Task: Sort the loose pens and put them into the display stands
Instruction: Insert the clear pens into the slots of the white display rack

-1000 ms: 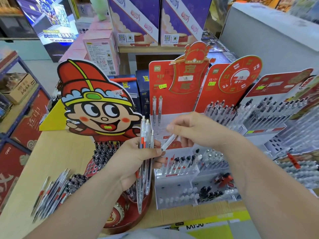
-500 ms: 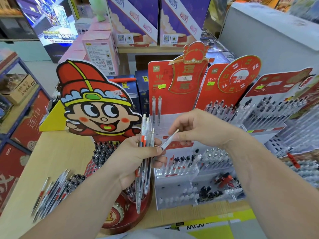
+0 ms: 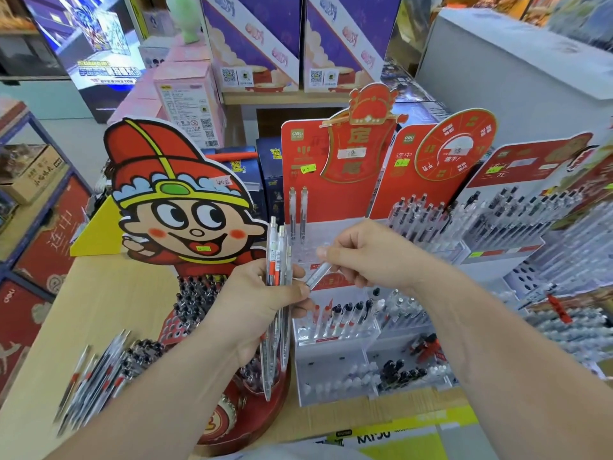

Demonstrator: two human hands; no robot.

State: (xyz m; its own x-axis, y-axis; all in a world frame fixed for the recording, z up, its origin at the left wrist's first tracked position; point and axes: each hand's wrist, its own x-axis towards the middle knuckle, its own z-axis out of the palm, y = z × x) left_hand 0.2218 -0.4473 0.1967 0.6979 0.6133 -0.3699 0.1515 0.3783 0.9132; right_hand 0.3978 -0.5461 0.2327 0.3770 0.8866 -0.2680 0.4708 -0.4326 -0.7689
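In front of the red-backed display stand (image 3: 331, 200), your left grip (image 3: 258, 307) is wrapped round a bundle of pens (image 3: 280, 254) held upright, and your right grip (image 3: 368, 257) pinches a single pen (image 3: 320, 275), slanted, its lower end beside your left thumb. You seem to be singling one pen out; it is not yet in any stand. Next, match it to its kind, turn it upright and lower it into a free hole. More loose pens (image 3: 96, 370) lie on the desk (image 3: 99, 293) at your left.

Purple boxes (image 3: 252, 38), pink carton (image 3: 185, 101), perhaps green figurine (image 3: 187, 18).
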